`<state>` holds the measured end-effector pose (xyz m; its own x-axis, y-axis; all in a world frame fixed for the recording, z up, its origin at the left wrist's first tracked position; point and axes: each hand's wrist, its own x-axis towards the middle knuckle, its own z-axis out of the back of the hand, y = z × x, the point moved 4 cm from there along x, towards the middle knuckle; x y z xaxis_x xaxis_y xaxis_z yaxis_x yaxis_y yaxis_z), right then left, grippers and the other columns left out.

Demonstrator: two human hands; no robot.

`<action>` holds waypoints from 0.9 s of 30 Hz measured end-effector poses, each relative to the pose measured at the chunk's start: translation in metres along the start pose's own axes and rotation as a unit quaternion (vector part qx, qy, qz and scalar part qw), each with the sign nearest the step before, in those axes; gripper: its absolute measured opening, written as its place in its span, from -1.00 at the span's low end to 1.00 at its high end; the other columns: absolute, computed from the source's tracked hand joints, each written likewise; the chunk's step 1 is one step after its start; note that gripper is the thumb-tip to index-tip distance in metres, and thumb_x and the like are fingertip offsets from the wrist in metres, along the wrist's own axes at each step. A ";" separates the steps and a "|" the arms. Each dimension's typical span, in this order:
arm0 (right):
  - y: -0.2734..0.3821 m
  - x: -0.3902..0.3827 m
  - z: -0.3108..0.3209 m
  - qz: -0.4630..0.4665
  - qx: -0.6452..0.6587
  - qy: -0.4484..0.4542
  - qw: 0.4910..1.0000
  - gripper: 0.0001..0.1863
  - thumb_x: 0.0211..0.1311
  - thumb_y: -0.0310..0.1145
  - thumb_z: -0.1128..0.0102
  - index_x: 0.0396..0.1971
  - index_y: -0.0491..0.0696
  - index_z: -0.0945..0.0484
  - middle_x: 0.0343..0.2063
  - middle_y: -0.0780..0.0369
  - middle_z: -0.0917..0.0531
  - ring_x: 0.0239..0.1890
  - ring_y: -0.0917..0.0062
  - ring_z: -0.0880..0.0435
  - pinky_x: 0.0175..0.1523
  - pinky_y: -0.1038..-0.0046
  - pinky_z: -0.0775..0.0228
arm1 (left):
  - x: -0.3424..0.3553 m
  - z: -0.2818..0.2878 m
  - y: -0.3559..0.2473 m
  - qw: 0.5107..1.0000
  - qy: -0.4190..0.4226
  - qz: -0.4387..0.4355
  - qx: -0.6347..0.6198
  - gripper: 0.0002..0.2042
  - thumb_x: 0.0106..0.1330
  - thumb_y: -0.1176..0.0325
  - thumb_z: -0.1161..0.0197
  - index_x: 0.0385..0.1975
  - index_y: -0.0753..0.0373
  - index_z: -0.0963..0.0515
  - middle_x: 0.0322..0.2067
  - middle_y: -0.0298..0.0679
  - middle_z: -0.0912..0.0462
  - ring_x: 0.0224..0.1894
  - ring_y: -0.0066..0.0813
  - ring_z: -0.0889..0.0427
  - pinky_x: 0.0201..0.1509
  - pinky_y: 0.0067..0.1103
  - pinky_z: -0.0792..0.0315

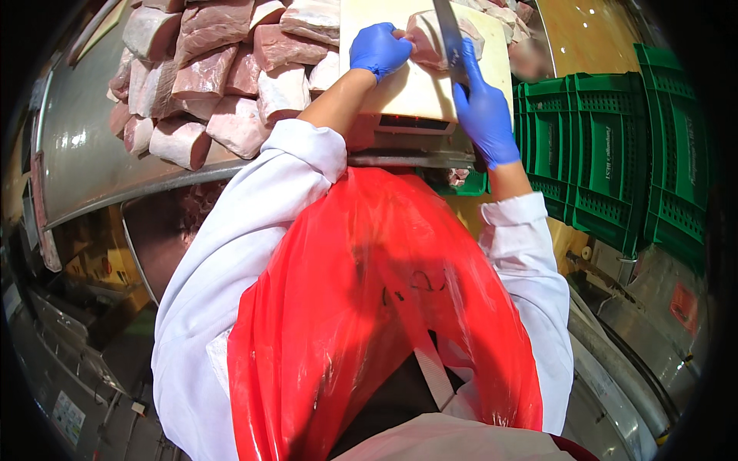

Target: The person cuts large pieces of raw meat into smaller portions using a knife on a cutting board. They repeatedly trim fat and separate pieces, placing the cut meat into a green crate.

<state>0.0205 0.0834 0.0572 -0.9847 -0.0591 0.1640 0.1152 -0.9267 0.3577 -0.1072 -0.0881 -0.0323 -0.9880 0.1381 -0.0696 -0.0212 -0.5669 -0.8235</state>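
A pale pink piece of meat [427, 40] lies on the cream cutting board [419, 96]. My left hand [378, 51], in a blue glove, is closed with its fingertips at the left end of that piece. In my right hand [486, 115], also blue-gloved, is a knife [449, 31]. Its long blade points away from me and passes over the right part of the meat; whether it cuts in cannot be seen. The right index finger stretches along the knife, and the handle is mostly hidden by the glove.
Left of the board, a big heap of meat blocks [223, 73] covers part of a metal table [77, 165]. Green crates [607, 146] stand to the right. Below the board's near edge sits a device with a display [411, 124]. More meat [516, 17] lies beyond the board.
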 end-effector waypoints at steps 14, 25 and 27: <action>0.009 0.035 -0.032 0.066 -0.045 0.048 0.996 -0.22 0.32 -0.35 -0.02 0.54 0.10 -0.02 -0.43 -0.12 -0.70 -0.40 -0.09 -0.69 -0.22 -0.06 -0.55 | -0.015 -0.002 0.005 0.998 -0.064 0.017 0.006 -0.71 0.07 0.16 -0.39 -0.24 0.13 -0.77 -0.22 -0.03 -0.76 -0.12 -0.06 -0.74 0.02 -0.34 -0.58; -0.078 -0.105 0.085 0.114 -0.172 0.279 0.938 -0.09 0.18 -0.57 -0.08 0.55 0.15 -0.01 -0.47 -0.04 -0.66 -0.50 0.07 -0.66 -0.38 0.08 -0.50 | -0.021 0.054 0.057 0.945 -0.215 -0.083 -0.232 -0.76 0.21 0.36 -0.35 -0.17 0.33 -0.71 -0.33 -0.26 -0.75 -0.35 -0.44 -0.67 -0.19 -0.50 -0.57; -0.116 -0.128 0.108 0.086 -0.079 0.234 0.965 -0.10 0.21 -0.57 -0.11 0.55 0.20 -0.03 -0.47 -0.07 -0.65 -0.52 0.05 -0.63 -0.39 0.12 -0.48 | -0.014 0.083 0.061 0.907 -0.149 -0.069 -0.389 -0.76 0.28 0.41 -0.28 -0.08 0.28 -0.64 -0.36 -0.34 -0.67 -0.37 -0.52 -0.59 -0.13 -0.52 -0.54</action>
<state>0.1477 0.2385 0.0937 -0.9086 -0.3434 -0.2378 0.2966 -0.9312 0.2117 -0.1070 -0.1925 -0.0351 -0.9839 -0.1279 0.1246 -0.1485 0.1986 -0.9688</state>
